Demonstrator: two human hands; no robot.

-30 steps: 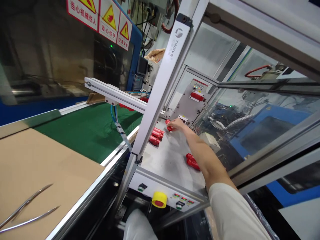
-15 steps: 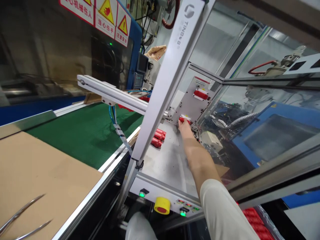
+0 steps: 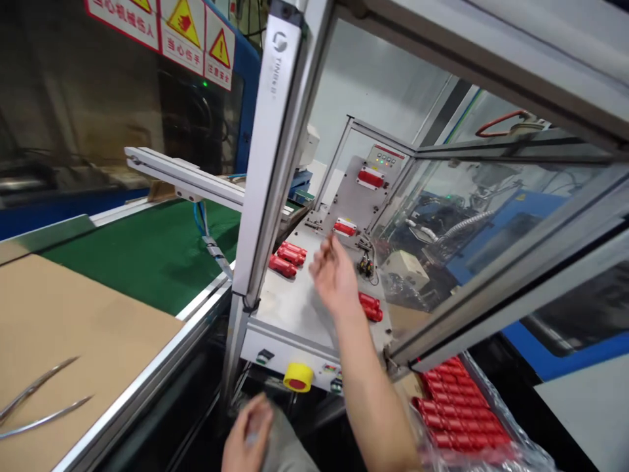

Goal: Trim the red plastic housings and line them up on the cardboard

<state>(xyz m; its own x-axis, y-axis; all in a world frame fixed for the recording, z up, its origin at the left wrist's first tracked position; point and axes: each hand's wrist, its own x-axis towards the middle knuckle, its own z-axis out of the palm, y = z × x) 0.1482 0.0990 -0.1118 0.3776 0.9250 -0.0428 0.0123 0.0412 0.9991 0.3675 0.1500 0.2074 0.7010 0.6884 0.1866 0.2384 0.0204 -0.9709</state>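
Note:
My right hand [image 3: 333,275] hovers above the grey metal work plate [image 3: 304,305], fingers loosely spread and holding nothing. A red part [image 3: 344,228] sits in the fixture at the back of the plate, just beyond the fingertips. Three red cylindrical parts [image 3: 286,257] lie in a row to the left of the hand, and two more red parts [image 3: 369,306] lie to its right. My left hand [image 3: 246,432] is low at the bottom edge, blurred, fingers curled near my lap.
A yellow-ringed red stop button [image 3: 297,377] sits on the front panel. A plastic-lined bin of several red parts [image 3: 457,410] stands at the lower right. A green conveyor belt [image 3: 142,252], cardboard sheet [image 3: 69,328] and metal tongs [image 3: 34,403] are on the left. Aluminium frame post [image 3: 268,144] stands ahead.
My right hand put a red part into the back fixture and has drawn back toward me, now open. The view has swung right and down, showing the bin and my left hand.

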